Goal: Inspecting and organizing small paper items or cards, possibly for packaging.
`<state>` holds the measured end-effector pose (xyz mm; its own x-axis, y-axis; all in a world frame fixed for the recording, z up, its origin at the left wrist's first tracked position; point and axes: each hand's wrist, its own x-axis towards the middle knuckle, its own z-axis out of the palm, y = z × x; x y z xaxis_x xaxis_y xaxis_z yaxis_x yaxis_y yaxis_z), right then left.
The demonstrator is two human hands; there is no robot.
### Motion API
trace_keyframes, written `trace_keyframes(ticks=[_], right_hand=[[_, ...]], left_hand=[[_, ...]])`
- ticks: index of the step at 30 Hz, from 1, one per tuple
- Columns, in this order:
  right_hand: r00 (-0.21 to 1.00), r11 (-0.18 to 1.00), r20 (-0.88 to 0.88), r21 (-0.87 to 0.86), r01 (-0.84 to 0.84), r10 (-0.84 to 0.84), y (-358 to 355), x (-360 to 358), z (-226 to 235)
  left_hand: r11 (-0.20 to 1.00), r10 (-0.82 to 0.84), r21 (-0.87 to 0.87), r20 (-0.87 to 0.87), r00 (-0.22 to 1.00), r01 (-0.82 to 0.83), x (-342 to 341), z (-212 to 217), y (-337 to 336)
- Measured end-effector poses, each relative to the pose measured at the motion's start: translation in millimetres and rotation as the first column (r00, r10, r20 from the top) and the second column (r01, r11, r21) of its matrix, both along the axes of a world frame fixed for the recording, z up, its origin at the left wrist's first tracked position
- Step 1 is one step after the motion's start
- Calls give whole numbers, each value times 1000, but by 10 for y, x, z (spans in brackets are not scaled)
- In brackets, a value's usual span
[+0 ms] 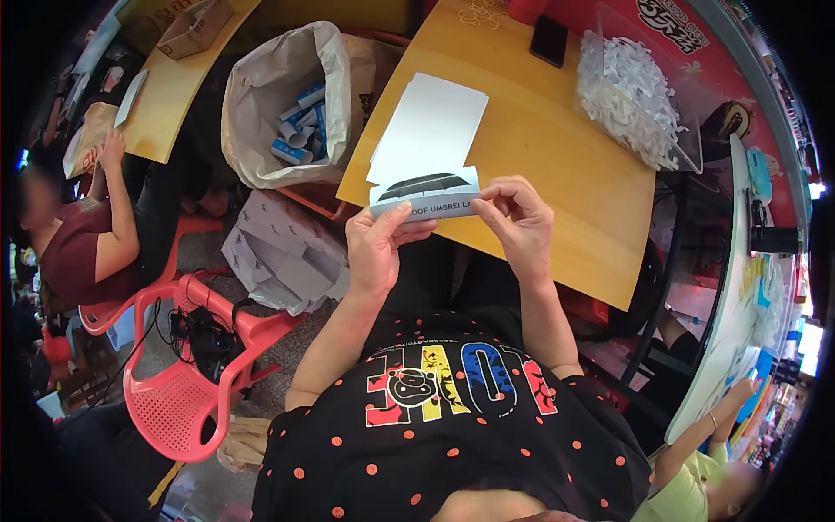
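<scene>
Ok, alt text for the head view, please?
Both hands, left hand and right hand, hold a folded printed card at the edge of a wooden table, beside a stack of white sheets and a clear bin of white pieces.

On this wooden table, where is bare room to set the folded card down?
Bare wood lies right of the white card stack, between it and the clear bin of white pieces, and below that bin toward the table edge. Crowded: the far edge by the black phone, and around both hands.
</scene>
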<state>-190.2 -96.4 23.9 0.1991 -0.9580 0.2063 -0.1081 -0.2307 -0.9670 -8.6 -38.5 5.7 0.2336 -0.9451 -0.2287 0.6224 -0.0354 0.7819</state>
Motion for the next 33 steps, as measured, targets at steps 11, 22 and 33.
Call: trace_keyframes(ticks=[11,22,33], right_hand=[[960,949,245,312,53,-134,81,27,-64],[873,767,487,571,-292,-30,136,100,-59],[921,856,390,482,-188,-18,203,190,-138]], left_hand=[[995,-28,-94,188,982,46,-42,40,71],[996,-54,-58,282,958,74,-63,-85,120],[997,-72,57,422,904,53,-222,-70,56]])
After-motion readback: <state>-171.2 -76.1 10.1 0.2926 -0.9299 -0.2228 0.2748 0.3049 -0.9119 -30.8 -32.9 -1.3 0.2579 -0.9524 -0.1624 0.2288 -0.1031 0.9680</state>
